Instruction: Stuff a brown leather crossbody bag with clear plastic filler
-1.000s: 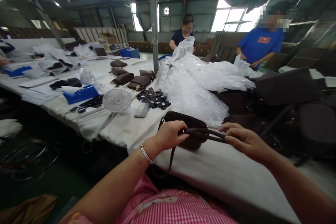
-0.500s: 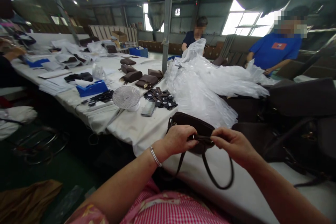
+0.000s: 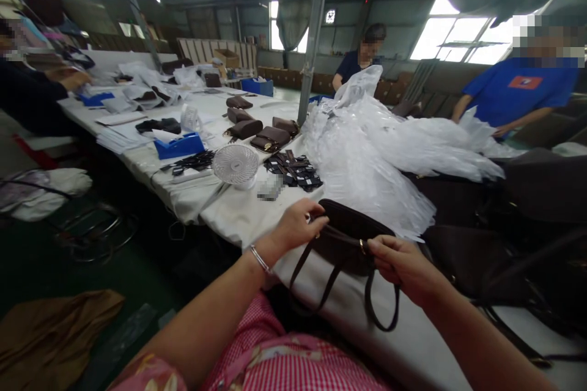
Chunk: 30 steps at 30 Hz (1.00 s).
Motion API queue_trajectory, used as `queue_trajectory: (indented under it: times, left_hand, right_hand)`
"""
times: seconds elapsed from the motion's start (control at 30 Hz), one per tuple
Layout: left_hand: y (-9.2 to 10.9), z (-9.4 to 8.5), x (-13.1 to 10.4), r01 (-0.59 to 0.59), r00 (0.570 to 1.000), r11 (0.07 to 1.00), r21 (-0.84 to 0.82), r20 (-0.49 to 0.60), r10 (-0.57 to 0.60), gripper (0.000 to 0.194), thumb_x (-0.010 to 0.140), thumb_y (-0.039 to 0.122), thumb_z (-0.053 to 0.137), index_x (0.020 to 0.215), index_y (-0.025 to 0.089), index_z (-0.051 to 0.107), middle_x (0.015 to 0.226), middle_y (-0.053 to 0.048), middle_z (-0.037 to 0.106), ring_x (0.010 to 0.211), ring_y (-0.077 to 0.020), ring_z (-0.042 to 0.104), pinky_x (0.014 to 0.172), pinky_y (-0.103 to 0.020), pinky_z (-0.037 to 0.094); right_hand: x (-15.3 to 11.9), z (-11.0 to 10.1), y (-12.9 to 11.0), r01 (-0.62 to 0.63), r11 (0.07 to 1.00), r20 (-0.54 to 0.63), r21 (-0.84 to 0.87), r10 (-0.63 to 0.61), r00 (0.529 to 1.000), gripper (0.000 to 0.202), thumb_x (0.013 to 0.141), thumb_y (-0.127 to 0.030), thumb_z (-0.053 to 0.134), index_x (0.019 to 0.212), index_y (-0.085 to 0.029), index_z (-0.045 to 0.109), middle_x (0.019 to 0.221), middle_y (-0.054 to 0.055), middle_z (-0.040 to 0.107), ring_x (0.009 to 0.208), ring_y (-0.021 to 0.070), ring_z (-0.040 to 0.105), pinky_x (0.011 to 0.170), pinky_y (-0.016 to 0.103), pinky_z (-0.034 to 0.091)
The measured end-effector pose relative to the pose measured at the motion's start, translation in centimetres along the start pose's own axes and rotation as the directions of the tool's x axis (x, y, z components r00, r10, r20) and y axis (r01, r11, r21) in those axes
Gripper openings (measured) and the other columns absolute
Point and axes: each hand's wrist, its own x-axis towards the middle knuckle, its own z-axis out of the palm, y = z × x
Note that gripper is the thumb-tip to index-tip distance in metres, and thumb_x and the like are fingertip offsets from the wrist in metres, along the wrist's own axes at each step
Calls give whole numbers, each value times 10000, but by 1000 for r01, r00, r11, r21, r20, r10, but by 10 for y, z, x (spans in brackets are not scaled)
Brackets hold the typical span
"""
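A dark brown bag [image 3: 353, 226] rests at the near edge of the white-covered table, its long strap hanging in loops over the edge. My left hand [image 3: 302, 223] pinches the strap near the bag's left end. On the right, my right hand [image 3: 397, 259] is closed on the strap beside a gold-coloured buckle [image 3: 362, 247]. A length of strap [image 3: 339, 234] runs between the two hands across the front of the bag.
Clear plastic bags [image 3: 362, 146] lie piled behind the bag. Dark bags [image 3: 477, 250] are heaped at right. A white fan [image 3: 235, 165], black tags [image 3: 293, 170] and small brown pouches [image 3: 270, 139] stand left. People work across the table and at far left.
My hands have moved apart along the strap, the left one up and leftward, the right one slightly down. The buckle now shows beside my right hand. The view has turned left.
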Motion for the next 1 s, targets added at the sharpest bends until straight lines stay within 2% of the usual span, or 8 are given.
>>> queue_trajectory:
  times: [0.07, 0.17, 0.3, 0.47, 0.6, 0.77, 0.9, 1.0]
  left_hand:
    - [-20, -7, 7, 376, 926, 923, -88, -16, -378, 230, 880, 369, 616, 854, 144, 651, 823, -66, 665, 769, -171, 629, 702, -280, 515]
    - [-37, 0, 13, 567, 822, 812, -134, 154, -549, 332, 922, 427, 535, 805, 129, 623, 678, -33, 610, 579, -133, 580, 537, -241, 457]
    - [-41, 14, 14, 557, 823, 818, -141, 227, -521, 332, 963, 404, 450, 811, 142, 586, 618, 19, 523, 482, -82, 466, 465, -201, 366]
    - [-45, 10, 10, 483, 854, 875, -26, 233, -464, 274, 933, 323, 488, 745, 148, 583, 621, 10, 529, 516, -97, 482, 527, -229, 424]
    - [-44, -6, 17, 371, 910, 916, 154, 139, -392, 151, 815, 171, 583, 667, 150, 570, 734, -65, 600, 797, -212, 607, 706, -306, 475]
    - [-39, -33, 34, 292, 943, 928, 233, 89, -319, 76, 735, 88, 620, 735, 159, 591, 977, -122, 640, 1127, -285, 555, 924, -366, 450]
    - [-37, -24, 35, 423, 900, 890, 170, 31, -434, 89, 770, 152, 610, 714, 174, 545, 744, -48, 587, 809, -198, 604, 722, -291, 503]
    - [-36, -2, 26, 552, 830, 831, 74, 51, -556, 217, 861, 206, 517, 655, 192, 449, 553, 34, 429, 506, -111, 466, 527, -226, 453]
  right_hand:
    - [1, 0, 2, 3, 996, 1, 91, -3, 1000, 468, 732, -531, 823, 725, -175, 519, 514, -99, 347, 427, 17, 226, 420, 195, 106]
    - [0, 6, 6, 13, 988, 13, 157, -15, 1000, 458, 751, -507, 818, 713, -182, 497, 512, -93, 355, 422, 20, 242, 418, 198, 109]
    - [0, 7, 10, 25, 972, -2, 232, -25, 1000, 454, 727, -468, 848, 701, -181, 497, 509, -108, 300, 425, 14, 208, 416, 190, 97]
    - [1, -5, 13, 34, 961, -71, 273, -15, 997, 465, 642, -474, 897, 716, -176, 548, 493, -127, 245, 412, 4, 167, 412, 191, 75]
    - [-1, -18, 14, 41, 980, -84, 195, -25, 996, 441, 678, -482, 876, 718, -170, 567, 478, -117, 280, 407, 6, 179, 416, 195, 82]
    - [-6, -39, 15, 82, 992, -138, 97, -68, 988, 416, 701, -483, 862, 747, -163, 599, 486, -99, 330, 414, 17, 218, 414, 201, 105]
    - [-7, -37, 17, 85, 981, -148, 174, -59, 987, 448, 667, -500, 877, 739, -174, 579, 477, -114, 296, 413, 16, 199, 413, 194, 106]
    - [-5, -25, 16, 95, 964, -161, 249, -55, 985, 487, 622, -508, 898, 712, -176, 553, 473, -126, 271, 407, 9, 178, 407, 187, 99]
